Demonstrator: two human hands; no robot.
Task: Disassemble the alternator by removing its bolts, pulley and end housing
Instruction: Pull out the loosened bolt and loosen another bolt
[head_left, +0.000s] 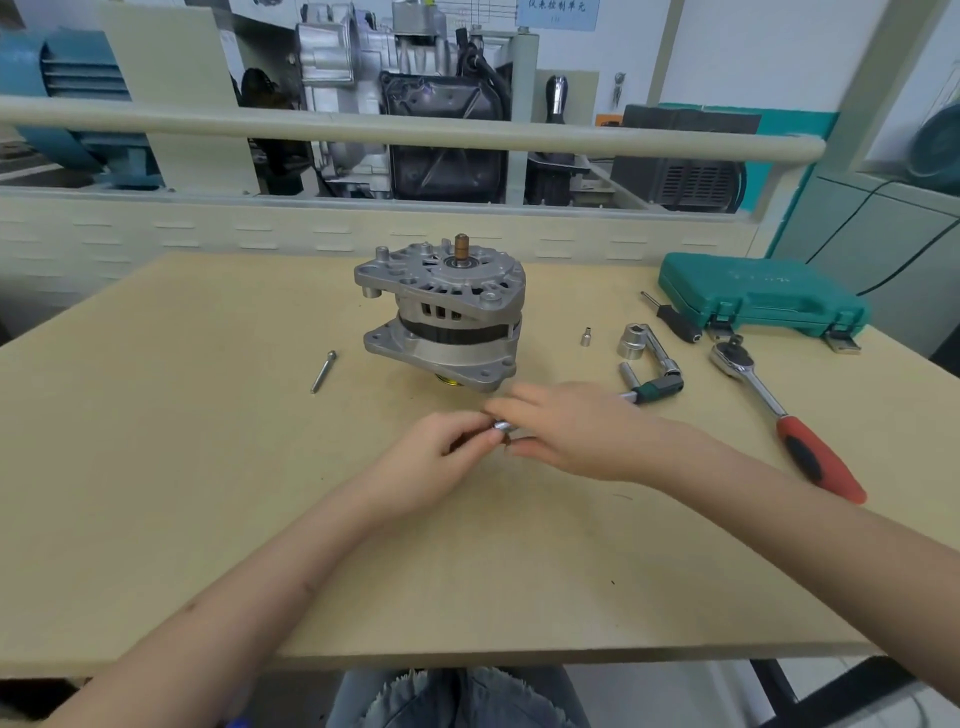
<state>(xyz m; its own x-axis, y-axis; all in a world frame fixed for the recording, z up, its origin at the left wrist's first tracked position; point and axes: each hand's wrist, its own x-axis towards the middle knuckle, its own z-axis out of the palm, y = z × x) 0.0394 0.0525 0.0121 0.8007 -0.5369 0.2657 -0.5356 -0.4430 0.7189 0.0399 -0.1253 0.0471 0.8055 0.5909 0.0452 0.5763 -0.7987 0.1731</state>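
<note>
The silver alternator (441, 312) stands upright in the middle of the wooden table (208, 493), its copper-coloured shaft end pointing up. One long bolt (323, 371) lies loose to its left. In front of the alternator my left hand (431, 462) and my right hand (571, 431) meet around a small silver metal part (500, 426). Fingers of both hands pinch it. What the part is stays mostly hidden by the fingers.
To the right lie a small socket (585, 338), a large socket on a bar (635, 340), a green-handled tool (657, 387), a red-handled ratchet (779, 410) and a closed green tool case (758, 296). A rail and machinery stand behind the table.
</note>
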